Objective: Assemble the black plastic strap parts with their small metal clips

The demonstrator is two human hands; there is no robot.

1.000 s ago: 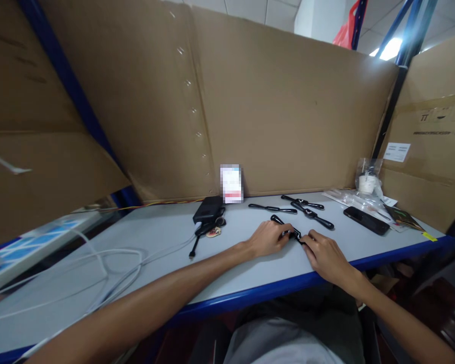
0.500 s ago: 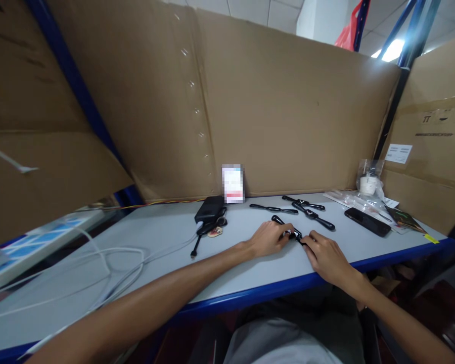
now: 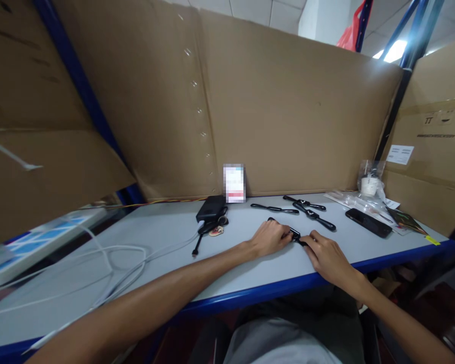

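Observation:
A black tool with a metallic middle [image 3: 294, 234] lies between my two hands, low over the grey tabletop. My left hand [image 3: 271, 237] is closed on its left part, with the handle's tip showing beyond the knuckles. The fingers of my right hand [image 3: 324, 255] are closed on its right end. Behind my hands, three similar black tools rest on the table: a slim one [image 3: 275, 209], one at the back [image 3: 304, 202], and one crossing near it [image 3: 314, 217].
A dark phone [image 3: 368, 223] and plastic bags [image 3: 358, 205] lie at the right. A black box [image 3: 210, 208] with a short cable sits left of my hands. White cables [image 3: 109, 268] and a power strip [image 3: 38, 245] are farther left. Cardboard [image 3: 288, 116] stands behind the table [image 3: 174, 217].
My left hand has turned slightly over the tool, and the tool's left handle is more covered by it. My right hand has hardly moved.

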